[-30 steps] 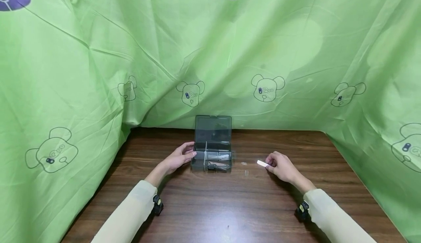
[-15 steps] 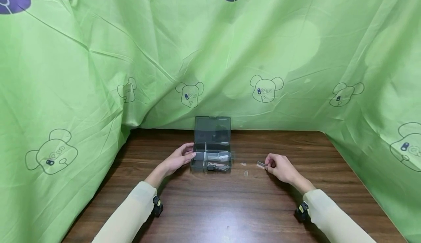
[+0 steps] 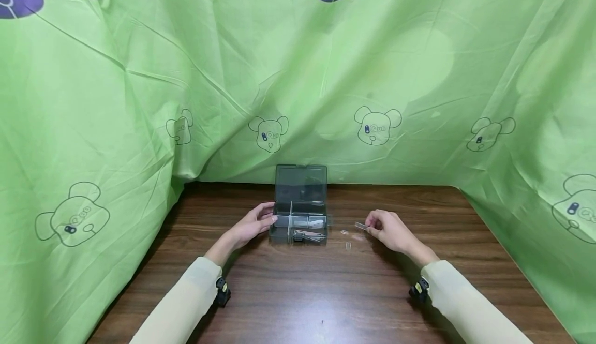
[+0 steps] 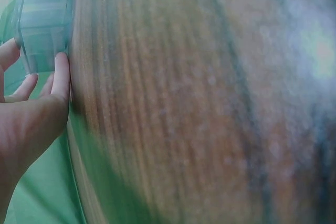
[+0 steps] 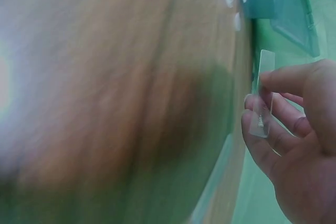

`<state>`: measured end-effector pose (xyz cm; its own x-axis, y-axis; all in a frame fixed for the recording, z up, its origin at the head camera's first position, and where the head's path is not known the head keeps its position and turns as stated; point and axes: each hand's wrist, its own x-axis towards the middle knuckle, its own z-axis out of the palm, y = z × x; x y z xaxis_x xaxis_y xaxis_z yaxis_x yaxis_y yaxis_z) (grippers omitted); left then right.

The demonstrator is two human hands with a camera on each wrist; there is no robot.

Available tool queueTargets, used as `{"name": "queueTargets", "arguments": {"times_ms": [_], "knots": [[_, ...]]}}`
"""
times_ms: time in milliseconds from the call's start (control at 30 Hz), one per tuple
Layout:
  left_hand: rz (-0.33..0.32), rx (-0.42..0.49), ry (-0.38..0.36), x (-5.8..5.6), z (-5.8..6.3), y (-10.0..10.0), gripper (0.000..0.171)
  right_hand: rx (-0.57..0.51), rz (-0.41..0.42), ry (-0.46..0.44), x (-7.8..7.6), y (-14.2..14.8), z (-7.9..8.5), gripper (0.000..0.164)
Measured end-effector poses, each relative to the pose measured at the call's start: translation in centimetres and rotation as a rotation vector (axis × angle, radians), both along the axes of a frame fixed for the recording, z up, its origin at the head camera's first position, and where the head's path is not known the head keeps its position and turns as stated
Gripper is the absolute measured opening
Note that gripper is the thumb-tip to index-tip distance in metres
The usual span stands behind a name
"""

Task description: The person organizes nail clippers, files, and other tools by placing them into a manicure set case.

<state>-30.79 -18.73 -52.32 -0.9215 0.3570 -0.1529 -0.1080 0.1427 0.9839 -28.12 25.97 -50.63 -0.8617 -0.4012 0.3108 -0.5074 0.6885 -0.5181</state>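
A smoky clear compartment box (image 3: 301, 184) stands at the back of the table, its lid raised. My left hand (image 3: 251, 225) holds the box's left end; in the left wrist view the thumb presses its near side while other fingers reach the far side. Right of the box, my right hand (image 3: 393, 231) pinches a clear flat strip (image 5: 266, 61) between thumb and fingers, raised over the table. Faint small lettering shows on the strip in the right wrist view. Between the box and that hand lie a small clear oval piece (image 3: 344, 232) and a small clear rectangular piece (image 3: 348, 245).
White-looking contents (image 3: 316, 222) fill part of the middle row of the box; a dark-and-metal item (image 3: 304, 236) lies in the front row. Green printed cloth (image 3: 419, 147) hangs behind and at both sides of the brown wooden table (image 3: 298, 292).
My right hand has shifted left and slightly up, bringing the strip nearer the box; the strip has turned and no longer glints white. The left hand and box have stayed in place.
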Motion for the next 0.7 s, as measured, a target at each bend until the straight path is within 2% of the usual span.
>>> {"name": "queueTargets", "arguments": {"times_ms": [367, 700], "knots": [[-0.022, 0.005, 0.003, 0.3, 0.3, 0.0, 0.069, -0.037, 0.032, -0.001, -1.2, -3.7, 1.1, 0.019], [-0.003, 0.001, 0.001, 0.2, 0.3, -0.1, 0.068, -0.092, 0.048, -0.015, -2.2, -6.5, 2.0, 0.007]]}}
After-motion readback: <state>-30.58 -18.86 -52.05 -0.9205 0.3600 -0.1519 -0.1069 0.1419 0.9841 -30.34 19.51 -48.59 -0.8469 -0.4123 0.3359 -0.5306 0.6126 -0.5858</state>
